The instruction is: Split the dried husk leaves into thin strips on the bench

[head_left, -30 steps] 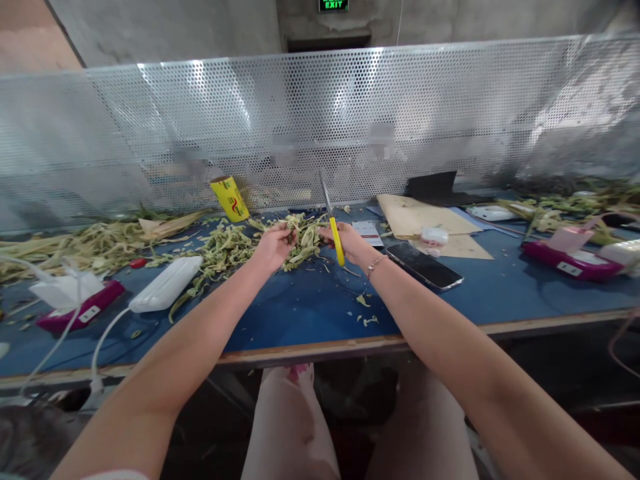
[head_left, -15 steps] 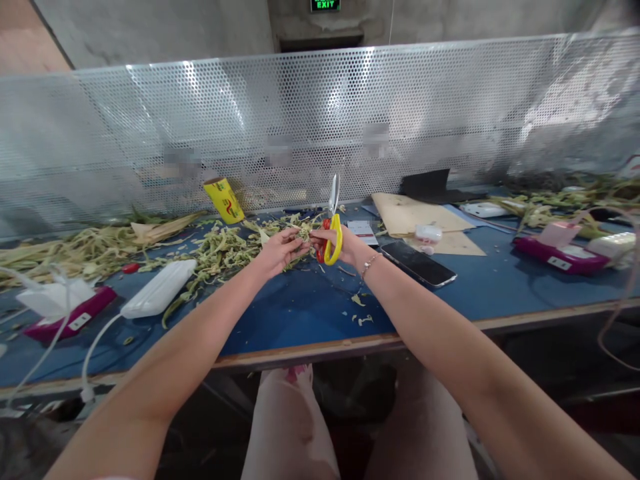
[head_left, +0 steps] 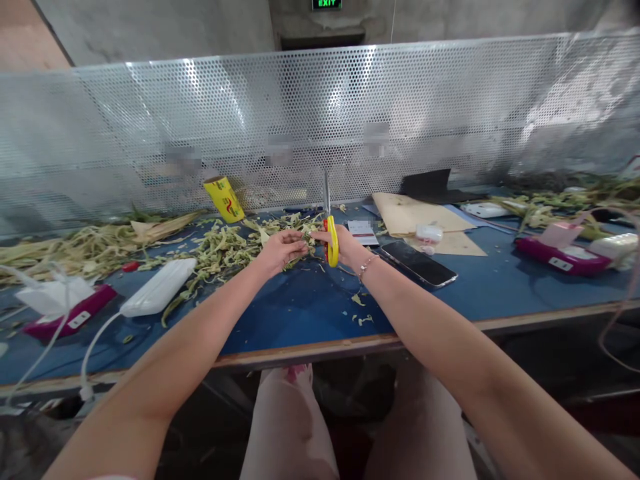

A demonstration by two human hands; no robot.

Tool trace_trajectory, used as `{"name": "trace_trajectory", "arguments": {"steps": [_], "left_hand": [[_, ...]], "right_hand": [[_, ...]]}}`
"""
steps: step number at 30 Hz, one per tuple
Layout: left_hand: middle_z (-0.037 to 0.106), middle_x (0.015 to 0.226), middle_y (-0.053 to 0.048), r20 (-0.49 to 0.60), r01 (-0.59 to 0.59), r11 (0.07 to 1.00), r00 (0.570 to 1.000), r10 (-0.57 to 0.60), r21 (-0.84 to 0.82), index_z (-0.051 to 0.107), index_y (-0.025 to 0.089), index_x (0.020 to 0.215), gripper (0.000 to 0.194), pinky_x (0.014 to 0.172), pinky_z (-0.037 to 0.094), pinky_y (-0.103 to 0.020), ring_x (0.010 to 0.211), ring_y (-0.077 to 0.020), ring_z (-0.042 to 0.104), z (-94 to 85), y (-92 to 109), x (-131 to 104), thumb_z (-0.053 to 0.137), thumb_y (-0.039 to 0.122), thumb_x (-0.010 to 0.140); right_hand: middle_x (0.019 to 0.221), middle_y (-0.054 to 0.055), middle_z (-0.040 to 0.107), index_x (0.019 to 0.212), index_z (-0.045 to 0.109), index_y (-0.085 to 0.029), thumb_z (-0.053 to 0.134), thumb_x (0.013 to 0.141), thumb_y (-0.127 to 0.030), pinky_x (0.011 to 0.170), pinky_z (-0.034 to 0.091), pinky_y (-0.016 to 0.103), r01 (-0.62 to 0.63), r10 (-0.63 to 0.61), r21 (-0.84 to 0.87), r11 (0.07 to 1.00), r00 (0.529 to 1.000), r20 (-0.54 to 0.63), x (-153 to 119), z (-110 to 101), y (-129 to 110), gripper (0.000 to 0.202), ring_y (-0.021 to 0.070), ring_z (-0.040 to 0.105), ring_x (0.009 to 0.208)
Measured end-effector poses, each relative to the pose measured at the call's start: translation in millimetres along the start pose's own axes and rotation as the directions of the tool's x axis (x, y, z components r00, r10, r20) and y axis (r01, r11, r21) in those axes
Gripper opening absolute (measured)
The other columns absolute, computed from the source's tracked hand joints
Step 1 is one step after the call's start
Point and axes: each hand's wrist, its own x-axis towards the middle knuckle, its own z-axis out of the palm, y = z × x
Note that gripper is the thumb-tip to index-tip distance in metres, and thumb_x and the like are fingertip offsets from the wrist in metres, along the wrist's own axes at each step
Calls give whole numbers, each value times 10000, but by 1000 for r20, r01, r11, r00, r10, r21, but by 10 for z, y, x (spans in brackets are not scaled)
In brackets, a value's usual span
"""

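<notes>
Right hand (head_left: 346, 244) holds scissors (head_left: 333, 241), blades pointing away. Left hand (head_left: 280, 255) pinches green bit (head_left: 307, 236) near right fingertips. Plant pile (head_left: 223, 245) beside left hand; phone (head_left: 419, 264) near right wrist.

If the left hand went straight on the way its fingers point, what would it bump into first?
Probably the small plant piece between the two hands, then, very close behind, the right hand, which holds the yellow-handled scissors. Exact depth is hard to judge from this view.
</notes>
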Motion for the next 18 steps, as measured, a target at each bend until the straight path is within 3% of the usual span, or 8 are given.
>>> {"name": "trace_trajectory", "arguments": {"steps": [3,10,18], "left_hand": [[608,600,11,-11,-41,998,999,42,38,547,110,784,282,732,521,-314,588,-106,618,-5,-18,14,723,59,568],[618,696,10,-13,-178,969,983,183,171,595,113,790,358,730,486,-277,669,-98,609,-73,-82,92,764,97,474],[633,610,-8,-31,-122,983,991,128,136,571,113,747,289,728,496,-313,605,-118,617,-33,-43,35,754,175,531]], "right_hand": [[428,-86,387,579,397,-180,785,539,-290,394,282,215,-15,16,6,1000,996,-90,-11,4,-20,405,43,368,397],[428,-77,411,574,411,-169,759,599,-238,415,330,204,-38,47,87,995,994,-99,10,-8,-5,355,38,376,394],[421,-82,388,536,377,-176,762,590,-232,410,329,207,14,-2,116,993,995,-100,40,-29,15,393,35,366,386]]}}
